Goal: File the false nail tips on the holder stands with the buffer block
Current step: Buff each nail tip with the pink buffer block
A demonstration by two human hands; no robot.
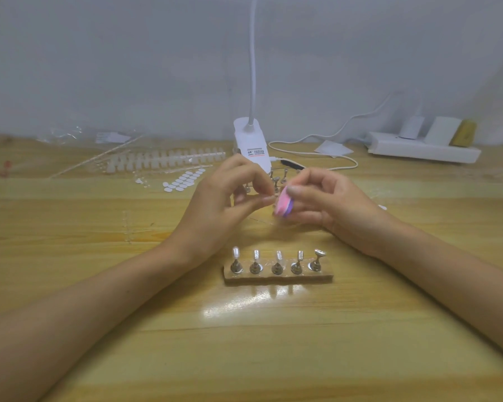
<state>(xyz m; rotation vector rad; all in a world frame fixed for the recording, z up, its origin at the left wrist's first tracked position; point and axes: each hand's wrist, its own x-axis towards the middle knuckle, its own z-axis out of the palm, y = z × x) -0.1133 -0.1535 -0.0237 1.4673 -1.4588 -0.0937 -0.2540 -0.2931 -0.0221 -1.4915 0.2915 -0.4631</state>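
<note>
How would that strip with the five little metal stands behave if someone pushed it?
The base strip lies flat, so it would probably slide rather than tip. The thin-stemmed holder stands might wobble, and the clear nail tips perched on top look light and easily knocked off.

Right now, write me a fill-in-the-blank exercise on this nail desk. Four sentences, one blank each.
1. The right hand grips the buffer block, whose faces are pink and ____.
2. The near base carries ____ holder stands in a row.
3. Only the stand farthest ____ bears no nail tip.
4. The lamp clip beyond the hands is ____ in colour.

Missing words: purple; five; right; white.
</note>
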